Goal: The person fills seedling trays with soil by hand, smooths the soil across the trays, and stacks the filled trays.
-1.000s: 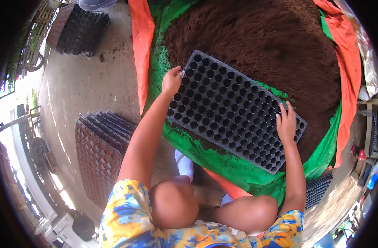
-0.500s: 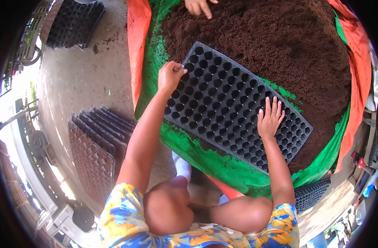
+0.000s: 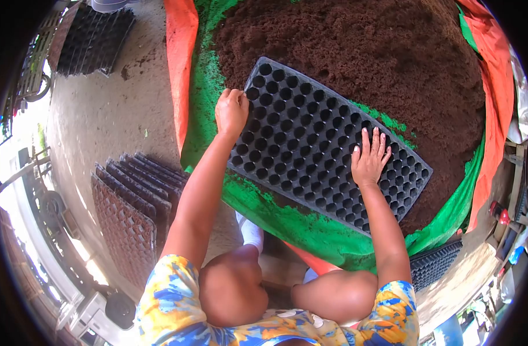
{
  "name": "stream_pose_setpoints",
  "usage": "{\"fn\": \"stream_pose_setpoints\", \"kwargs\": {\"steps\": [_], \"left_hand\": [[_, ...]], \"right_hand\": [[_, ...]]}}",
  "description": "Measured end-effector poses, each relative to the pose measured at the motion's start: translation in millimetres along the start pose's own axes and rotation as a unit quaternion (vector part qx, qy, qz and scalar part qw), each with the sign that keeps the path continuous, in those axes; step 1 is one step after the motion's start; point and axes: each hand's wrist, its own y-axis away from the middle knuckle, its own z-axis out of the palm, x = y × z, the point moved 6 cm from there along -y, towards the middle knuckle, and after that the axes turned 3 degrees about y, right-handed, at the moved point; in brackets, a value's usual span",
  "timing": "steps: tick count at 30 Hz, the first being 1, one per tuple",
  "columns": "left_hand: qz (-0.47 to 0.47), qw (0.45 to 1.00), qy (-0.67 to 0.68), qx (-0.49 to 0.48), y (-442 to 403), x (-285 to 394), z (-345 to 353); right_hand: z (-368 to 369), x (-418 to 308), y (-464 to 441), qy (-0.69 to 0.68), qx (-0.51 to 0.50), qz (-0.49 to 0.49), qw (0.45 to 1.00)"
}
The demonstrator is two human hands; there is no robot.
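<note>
A black seedling tray (image 3: 319, 141) with rows of empty round cells lies at a slant on dark, crumbly soil (image 3: 368, 52). My left hand (image 3: 232, 115) is closed on the tray's left edge near the far corner; its fingertips are partly hidden. On the tray's right half, my right hand (image 3: 369, 158) rests palm down with fingers spread over the cells. Beneath the soil and along the near side of the tray runs a green sheet (image 3: 275, 216).
Orange sheeting (image 3: 181, 57) borders the soil at left and right. A row of used trays (image 3: 125, 207) leans on the floor at my left, with more black trays (image 3: 96, 40) farther off. Another black tray stack (image 3: 437, 265) sits at lower right.
Another person's hand at the far edge of the soil has left view. The whole scene has shifted slightly left; both my hands keep their places on the tray.
</note>
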Motion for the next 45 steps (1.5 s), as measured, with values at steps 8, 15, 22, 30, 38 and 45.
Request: {"fn": "stream_pose_setpoints", "kwargs": {"steps": [8,15,22,30,38,45], "left_hand": [[-0.06,0.997,0.052,0.021,-4,-19,0],[-0.038,0.999,-0.005,-0.036,-8,2,-2],[-0.002,0.997,-0.073,-0.034,-10,6,1],[-0.11,0.993,-0.036,-0.034,-12,-18,2],[-0.204,0.979,0.013,0.014,4,-104,-35],[-0.177,0.929,0.293,-0.14,-9,-63,-2]], "right_hand": [[0,0,-1,0.006,0.001,0.0,1.0],[0,0,0,0.008,0.002,0.002,1.0],[0,0,0,0.009,0.002,0.004,1.0],[0,-1,-1,0.015,-0.013,0.007,1.0],[1,0,-1,0.018,-0.007,0.006,1.0],[1,-1,0,0.015,-0.001,0.008,1.0]]}}
